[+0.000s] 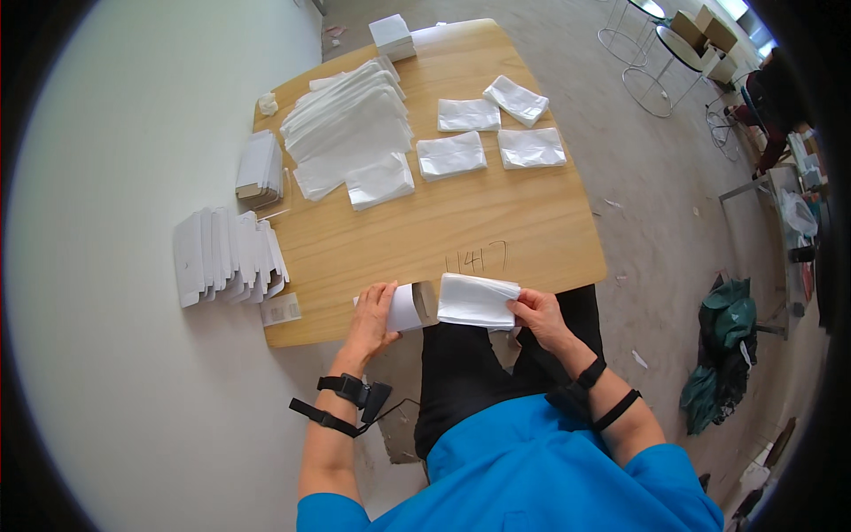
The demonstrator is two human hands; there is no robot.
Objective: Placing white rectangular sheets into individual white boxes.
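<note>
At the far left, a row of white folded boxes (232,253) leans at the side of the wooden table (505,222). Just behind it is a white stack (257,164), and then a big messy pile of thin white sheets (350,120). Nearer, the left hand (372,315) grips a small white box (403,310) at the table's near edge, and the box's open end points right. Just beside that end is a folded white pack (477,301). The right hand (541,316) pinches the pack's right end with thumb and finger. Behind, four small white bundles (452,156) lie on the table. Far right, a dark green bag (731,319) sits on the floor (638,248)
</note>
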